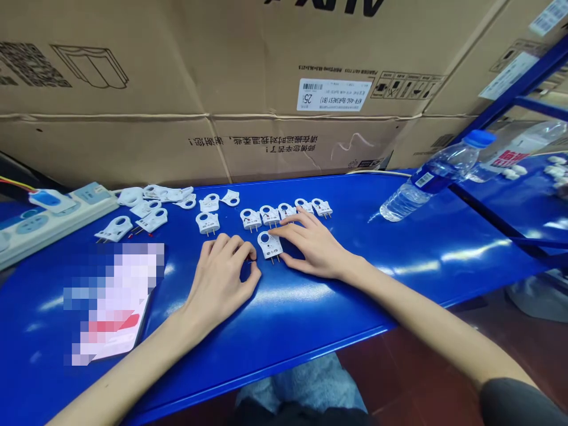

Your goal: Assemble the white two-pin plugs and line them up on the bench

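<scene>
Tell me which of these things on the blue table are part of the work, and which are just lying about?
Part of the work:
- white plug between the left hand and the right hand
- row of plugs behind the hands
- pile of plugs further left

Just lying about:
- water bottle
- power strip
- booklet, partly blurred
- cardboard boxes

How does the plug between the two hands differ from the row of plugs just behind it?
The plug between the hands lies alone, nearer the table edge; the right hand touches it and the left hand rests beside it. The row of plugs sits side by side, farther back. All are white with a round hole and metal prongs.
</scene>
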Action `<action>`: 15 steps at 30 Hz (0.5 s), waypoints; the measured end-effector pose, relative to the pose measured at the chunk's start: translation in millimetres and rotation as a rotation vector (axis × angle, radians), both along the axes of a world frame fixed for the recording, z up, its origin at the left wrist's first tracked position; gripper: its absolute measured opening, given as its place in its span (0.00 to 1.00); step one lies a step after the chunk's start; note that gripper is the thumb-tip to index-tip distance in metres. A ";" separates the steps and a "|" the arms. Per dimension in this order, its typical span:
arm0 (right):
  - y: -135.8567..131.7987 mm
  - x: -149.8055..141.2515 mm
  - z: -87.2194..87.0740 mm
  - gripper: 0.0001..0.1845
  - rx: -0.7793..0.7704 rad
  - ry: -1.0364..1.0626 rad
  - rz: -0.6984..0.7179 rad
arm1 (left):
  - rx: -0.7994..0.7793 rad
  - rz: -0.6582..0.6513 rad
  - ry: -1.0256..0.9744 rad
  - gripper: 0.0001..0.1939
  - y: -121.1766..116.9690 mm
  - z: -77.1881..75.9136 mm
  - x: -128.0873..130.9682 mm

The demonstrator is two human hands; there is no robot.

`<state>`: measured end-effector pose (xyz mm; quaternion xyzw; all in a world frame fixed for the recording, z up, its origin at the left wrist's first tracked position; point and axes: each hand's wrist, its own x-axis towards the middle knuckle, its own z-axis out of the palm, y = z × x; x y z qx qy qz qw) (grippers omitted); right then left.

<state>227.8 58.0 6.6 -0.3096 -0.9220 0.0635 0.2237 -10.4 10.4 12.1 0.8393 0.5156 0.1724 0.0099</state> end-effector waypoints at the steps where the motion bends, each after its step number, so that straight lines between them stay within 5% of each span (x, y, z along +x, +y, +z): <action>1: 0.0 -0.1 0.1 0.23 0.002 0.003 0.001 | -0.001 -0.006 0.004 0.06 0.1 -0.1 -0.4; 15: 1.8 1.5 2.8 0.22 0.034 -0.032 -0.018 | 0.046 -0.003 0.003 0.06 0.0 -4.5 -1.5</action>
